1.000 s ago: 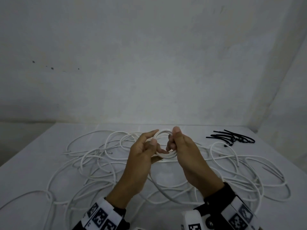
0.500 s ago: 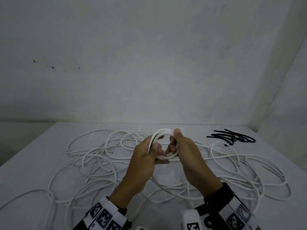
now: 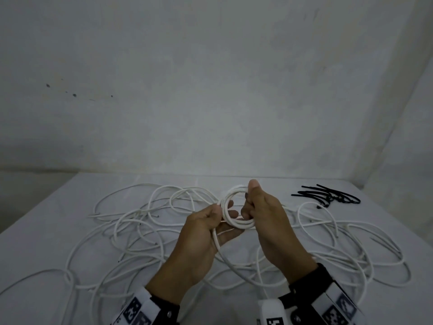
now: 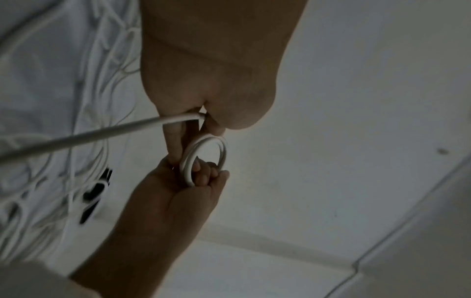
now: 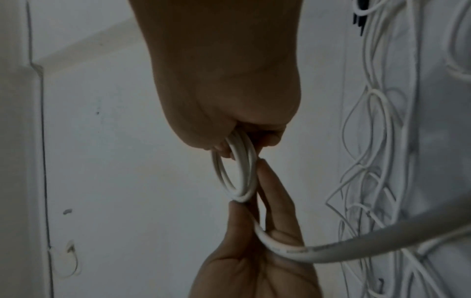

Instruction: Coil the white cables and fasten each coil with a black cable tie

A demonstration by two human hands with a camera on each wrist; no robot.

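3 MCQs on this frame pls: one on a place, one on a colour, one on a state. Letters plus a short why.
1. Where do the cable ties lie?
A. far right of the table
B. near left corner
C. in the left hand

2. What colour are the ties?
A. white
B. black
C. red

3. What state is the coil in?
A. tied and lying on the table
B. held up by both hands, untied
C. lying loose beside the ties

Key:
1 A: the pile sits at the far right of the table.
2 B: dark against the white cables.
3 B: the right hand and left hand hold it, with no tie on it.
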